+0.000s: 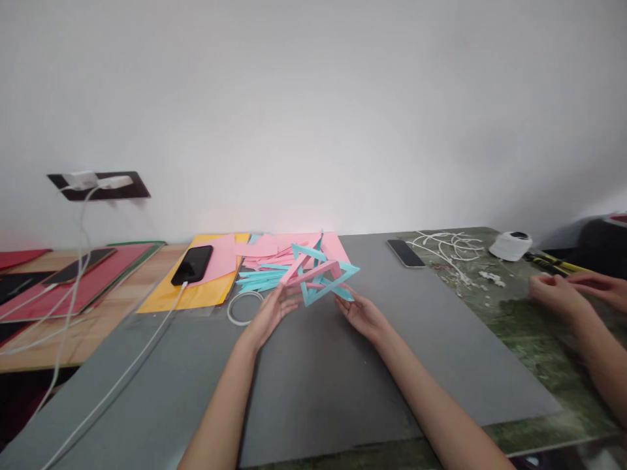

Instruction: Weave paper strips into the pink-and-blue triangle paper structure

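Note:
Between my two hands, above the grey sheet (313, 391), is an open star-like model of folded paper strips (326, 285) in pink and light blue. My left hand (274, 309) has its fingers closed on a pink corner at the model's left side. At the lower right, my right hand (361, 313) grips a blue point with the fingertips. Behind the model lies a heap of loose blue strips (262, 279) and pink strips (267, 260). A roll of tape (236, 318) rests flat by my left hand.
A black phone (192, 265) with a white cable lies on yellow paper (169, 297) at left. Another phone (405, 253) lies at right, near white string (448, 248) and a white spool (510, 246). Another person's hands (558, 295) work at the right edge.

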`<state>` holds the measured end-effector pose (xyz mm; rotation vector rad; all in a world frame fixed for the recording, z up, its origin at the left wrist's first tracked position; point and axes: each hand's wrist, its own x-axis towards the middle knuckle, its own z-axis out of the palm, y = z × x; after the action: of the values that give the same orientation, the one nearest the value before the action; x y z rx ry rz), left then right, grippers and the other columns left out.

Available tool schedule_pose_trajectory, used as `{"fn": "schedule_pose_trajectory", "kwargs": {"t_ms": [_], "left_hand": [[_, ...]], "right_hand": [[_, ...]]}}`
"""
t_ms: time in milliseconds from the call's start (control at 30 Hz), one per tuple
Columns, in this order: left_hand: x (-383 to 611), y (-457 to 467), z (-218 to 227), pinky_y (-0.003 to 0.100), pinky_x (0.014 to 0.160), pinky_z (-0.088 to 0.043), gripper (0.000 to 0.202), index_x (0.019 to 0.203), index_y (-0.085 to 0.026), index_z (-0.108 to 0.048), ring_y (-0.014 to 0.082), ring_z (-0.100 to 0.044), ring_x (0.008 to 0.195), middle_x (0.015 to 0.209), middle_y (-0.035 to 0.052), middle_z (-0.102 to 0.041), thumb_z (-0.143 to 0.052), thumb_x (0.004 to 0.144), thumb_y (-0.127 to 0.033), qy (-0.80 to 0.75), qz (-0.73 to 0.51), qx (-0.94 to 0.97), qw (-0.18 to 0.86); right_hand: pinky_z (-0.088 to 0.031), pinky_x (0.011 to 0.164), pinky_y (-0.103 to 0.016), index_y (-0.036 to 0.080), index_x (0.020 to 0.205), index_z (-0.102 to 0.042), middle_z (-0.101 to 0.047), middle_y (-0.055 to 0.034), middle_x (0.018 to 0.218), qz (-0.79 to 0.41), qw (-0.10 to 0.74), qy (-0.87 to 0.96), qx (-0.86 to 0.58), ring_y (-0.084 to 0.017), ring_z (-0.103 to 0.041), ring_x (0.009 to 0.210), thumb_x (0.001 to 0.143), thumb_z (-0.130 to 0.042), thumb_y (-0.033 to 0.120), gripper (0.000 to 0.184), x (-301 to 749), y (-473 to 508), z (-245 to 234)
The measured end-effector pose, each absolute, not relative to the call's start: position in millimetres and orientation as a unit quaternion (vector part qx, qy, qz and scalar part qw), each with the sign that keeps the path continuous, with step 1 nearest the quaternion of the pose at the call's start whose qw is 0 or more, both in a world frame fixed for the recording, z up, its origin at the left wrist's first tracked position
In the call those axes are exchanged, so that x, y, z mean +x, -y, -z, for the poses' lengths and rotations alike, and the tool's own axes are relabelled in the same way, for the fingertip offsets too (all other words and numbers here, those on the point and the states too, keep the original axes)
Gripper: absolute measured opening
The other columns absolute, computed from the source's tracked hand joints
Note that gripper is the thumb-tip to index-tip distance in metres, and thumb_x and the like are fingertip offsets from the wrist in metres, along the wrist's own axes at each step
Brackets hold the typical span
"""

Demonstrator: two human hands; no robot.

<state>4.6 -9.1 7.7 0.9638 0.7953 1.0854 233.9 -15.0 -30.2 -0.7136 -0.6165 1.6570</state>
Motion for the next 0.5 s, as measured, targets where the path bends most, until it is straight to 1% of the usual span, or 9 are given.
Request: {"fn": "schedule_pose_trajectory", "kwargs": {"t_ms": [67,133,167,233,333,400,500], "left_hand": [[13,14,-5,0.036,0.084,-0.046,0.047,0.106,-0.02,-0.061,0.0248,-0.063,0.096,0.114,0.0132,-0.062,-0.059,0.073,-0.053,-0.324,-0.421,0.453,0.716],[23,18,-2,0.034,0.083,-0.046,0.045,0.106,-0.021,-0.059,0.0242,-0.062,0.098,0.119,0.0127,-0.059,-0.068,0.068,-0.044,-0.326,-0.424,0.477,0.697],[28,19,-1,0.034,0.082,-0.046,0.044,0.104,-0.02,-0.06,0.0232,-0.062,0.096,0.118,0.0124,-0.059,-0.069,0.067,-0.042,-0.339,-0.439,0.478,0.682],[34,19,2,0.033,0.08,-0.048,0.041,0.099,-0.019,-0.062,0.0215,-0.064,0.091,0.114,0.012,-0.062,-0.065,0.069,-0.047,-0.356,-0.471,0.452,0.669],[38,17,2,0.035,0.077,-0.048,0.045,0.094,-0.017,-0.063,0.0216,-0.066,0.084,0.104,0.0119,-0.066,-0.06,0.07,-0.055,-0.365,-0.494,0.39,0.686],[37,16,0,0.035,0.079,-0.048,0.042,0.091,-0.016,-0.063,0.0221,-0.066,0.083,0.1,0.0111,-0.067,-0.063,0.068,-0.052,-0.367,-0.503,0.364,0.692],[36,16,-3,0.036,0.084,-0.046,0.034,0.085,-0.016,-0.062,0.0219,-0.066,0.086,0.095,0.0087,-0.069,-0.069,0.066,-0.044,-0.362,-0.523,0.349,0.689]], "right_hand": [[-0.048,0.086,-0.028,0.027,0.096,-0.065,-0.067,0.0015,0.104,-0.715,0.57,0.272,-0.301,-0.015,-0.062,0.095,0.072,-0.064,0.021,0.026,228,16,32],[-0.048,0.085,-0.03,0.027,0.098,-0.063,-0.067,0.0008,0.103,-0.721,0.554,0.29,-0.3,-0.015,-0.063,0.094,0.071,-0.065,0.02,0.027,219,17,34],[-0.048,0.085,-0.031,0.026,0.096,-0.063,-0.067,0.0001,0.101,-0.722,0.548,0.296,-0.299,-0.016,-0.063,0.094,0.071,-0.065,0.019,0.026,215,17,35],[-0.047,0.086,-0.032,0.024,0.09,-0.062,-0.068,-0.0012,0.094,-0.729,0.544,0.292,-0.296,-0.017,-0.063,0.092,0.068,-0.068,0.018,0.023,207,19,37],[-0.046,0.086,-0.031,0.021,0.085,-0.062,-0.068,-0.0014,0.088,-0.745,0.543,0.268,-0.281,-0.015,-0.063,0.089,0.065,-0.07,0.016,0.022,200,21,38],[-0.046,0.086,-0.03,0.02,0.083,-0.062,-0.068,-0.001,0.088,-0.759,0.534,0.255,-0.271,-0.014,-0.063,0.087,0.064,-0.071,0.014,0.022,199,22,36],[-0.047,0.083,-0.029,0.02,0.082,-0.062,-0.067,-0.0007,0.085,-0.784,0.505,0.247,-0.262,-0.013,-0.063,0.083,0.063,-0.07,0.011,0.023,199,26,31]]}}
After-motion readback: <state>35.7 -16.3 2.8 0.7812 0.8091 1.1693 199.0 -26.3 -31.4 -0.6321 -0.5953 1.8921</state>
